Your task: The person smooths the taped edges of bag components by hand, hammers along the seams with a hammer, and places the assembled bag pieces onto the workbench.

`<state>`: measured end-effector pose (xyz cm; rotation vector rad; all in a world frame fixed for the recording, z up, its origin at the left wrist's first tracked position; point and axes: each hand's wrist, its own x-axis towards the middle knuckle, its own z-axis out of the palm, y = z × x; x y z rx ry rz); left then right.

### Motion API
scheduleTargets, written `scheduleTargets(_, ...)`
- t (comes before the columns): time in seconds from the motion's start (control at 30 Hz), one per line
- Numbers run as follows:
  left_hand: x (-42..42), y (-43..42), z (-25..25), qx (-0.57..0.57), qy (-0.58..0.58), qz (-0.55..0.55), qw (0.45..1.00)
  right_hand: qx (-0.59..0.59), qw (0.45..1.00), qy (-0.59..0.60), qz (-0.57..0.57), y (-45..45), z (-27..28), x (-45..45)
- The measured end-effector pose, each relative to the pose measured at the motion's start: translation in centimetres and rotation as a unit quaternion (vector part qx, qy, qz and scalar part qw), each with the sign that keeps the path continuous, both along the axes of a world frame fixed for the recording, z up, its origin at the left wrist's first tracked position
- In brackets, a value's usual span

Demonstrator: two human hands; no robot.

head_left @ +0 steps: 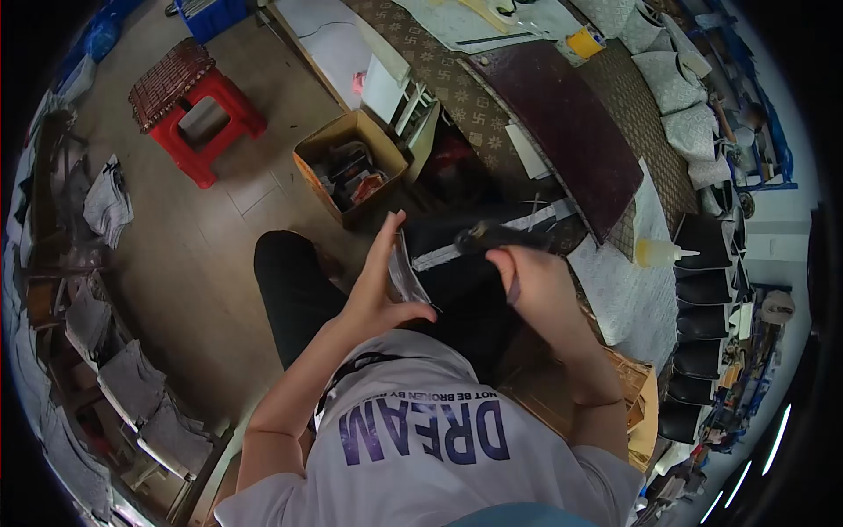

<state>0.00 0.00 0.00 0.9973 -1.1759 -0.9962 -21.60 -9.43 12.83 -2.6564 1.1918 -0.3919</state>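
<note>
My left hand (376, 285) holds a thin, shiny grey piece (407, 274) between thumb and fingers, above my lap. What the piece is made of cannot be made out. My right hand (537, 283) is closed round a dark tool (488, 237), perhaps a hammer, blurred by motion. The tool's dark end points toward the grey piece, apart from it. Beneath the tool, a long pale bar (439, 256) lies across my dark trousers, its far end near the dark board (562, 123).
A cardboard box (309, 171) of scraps stands on the floor ahead. Beyond it is a red stool (230, 110). On the bench at right are a glue bottle (654, 254), a yellow roll (585, 42) and several black pieces (700, 318). Grey fabric pieces (145, 386) fill a left rack.
</note>
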Motion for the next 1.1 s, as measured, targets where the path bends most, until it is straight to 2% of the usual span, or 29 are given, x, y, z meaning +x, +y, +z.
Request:
scheduleTargets(0.03, -0.1, -0.2, 0.0, -0.004, 0.001, -0.009, 1.0, 0.017, 0.998, -0.026, -0.058, -1.0, -0.2, -0.9)
scheduleTargets(0.07, 0.0, -0.7, -1.5, 0.022, 0.12, 0.033, 0.992, 0.025, 0.994, -0.017, -0.104, -1.8, 0.3, -1.5)
scheduleTargets(0.1, -1.6, -1.8, -3.2, 0.106, 0.215, 0.088, 0.967, -0.012, 0.991, 0.008, -0.133, -3.3, 1.2, -3.8)
scheduleTargets(0.13, -1.1, -2.3, -5.4, 0.205, 0.226, 0.11, 0.946, -0.045, 0.985, 0.014, -0.163, -4.4, 0.7, -5.2)
scheduleTargets(0.17, -0.7, -2.7, -9.5, 0.316, 0.255, 0.084, 0.91, -0.065, 0.981, 0.002, -0.182, -5.3, 0.9, -6.2)
scheduleTargets(0.23, -0.2, -4.0, -19.5, 0.523, 0.277, -0.002, 0.806, -0.128, 0.966, -0.051, -0.219, -5.8, 1.2, -7.9)
scheduleTargets(0.27, -0.4, -4.5, -21.0, 0.572, 0.345, -0.06, 0.742, -0.157, 0.957, -0.075, -0.233, -6.1, 1.2, -8.7)
scheduleTargets(0.3, -0.8, -4.9, -21.5, 0.615, 0.406, -0.115, 0.666, -0.141, 0.931, -0.212, -0.26, -6.1, 0.1, -9.0)
scheduleTargets(0.33, -1.0, -4.5, -19.5, 0.559, 0.411, -0.184, 0.696, -0.139, 0.924, -0.24, -0.264, -5.7, -1.2, -9.4)
scheduleTargets(0.37, -1.5, -4.3, -19.7, 0.523, 0.436, -0.209, 0.702, -0.135, 0.915, -0.27, -0.269, -5.3, -2.7, -9.7)
scheduleTargets(0.4, -1.9, -4.5, -19.1, 0.487, 0.459, -0.235, 0.705, -0.117, 0.938, -0.214, -0.247, -5.3, -3.4, -9.0)
scheduleTargets(0.5, -2.1, -5.3, -16.6, 0.448, 0.432, -0.24, 0.745, -0.029, 0.962, -0.057, -0.267, -6.3, -1.5, -9.6)
scheduleTargets(0.53, -1.8, -5.4, -16.3, 0.445, 0.441, -0.234, 0.743, -0.071, 0.964, -0.078, -0.244, -7.1, -1.3, -10.4)
scheduleTargets(0.63, 1.9, -6.7, -15.2, 0.454, 0.481, -0.12, 0.74, -0.103, 0.936, -0.139, -0.305, -9.3, -1.3, -11.4)
scheduleTargets(0.67, 3.7, -7.0, -13.7, 0.431, 0.471, -0.077, 0.766, -0.13, 0.934, -0.183, -0.277, -10.6, -1.6, -11.9)
scheduleTargets(0.7, 4.6, -6.7, -9.6, 0.425, 0.378, 0.057, 0.821, -0.152, 0.933, -0.166, -0.283, -11.9, -2.1, -12.6)
scheduleTargets(0.77, 7.1, -6.8, -5.9, 0.285, 0.235, 0.179, 0.912, -0.167, 0.928, -0.134, -0.306, -14.0, -2.6, -13.4)
scheduleTargets(0.8, 7.0, -6.6, -2.0, 0.167, 0.168, 0.183, 0.954, -0.163, 0.928, -0.135, -0.306, -15.0, -3.2, -13.9)
scheduleTargets(0.83, 6.6, -6.2, 1.3, 0.097, 0.086, 0.206, 0.97, -0.16, 0.929, -0.134, -0.306, -16.0, -4.0, -14.6)
scheduleTargets(0.87, 6.1, -5.9, 3.8, 0.024, 0.002, 0.224, 0.974, -0.157, 0.929, -0.135, -0.306, -16.5, -4.6, -14.8)
scheduleTargets(0.9, 5.5, -5.6, 5.0, -0.019, 0.008, 0.215, 0.976, -0.234, 0.922, -0.124, -0.283, -16.1, -4.3, -14.4)
scheduleTargets(0.97, 5.3, -4.3, 4.1, -0.103, -0.115, 0.191, 0.969, -0.246, 0.909, -0.253, -0.223, -14.5, -3.3, -11.8)
scheduleTargets(1.0, 4.6, -4.0, 4.2, -0.169, -0.205, 0.198, 0.944, -0.249, 0.895, -0.315, -0.195, -13.1, -2.7, -10.1)
scheduleTargets(1.07, 2.7, -3.6, 4.3, -0.272, -0.348, 0.14, 0.886, -0.191, 0.9, -0.377, -0.109, -9.8, -0.9, -7.0)
scheduleTargets(1.1, 1.4, -3.4, 3.5, -0.279, -0.36, 0.12, 0.882, -0.175, 0.897, -0.402, -0.06, -8.4, -0.7, -5.8)
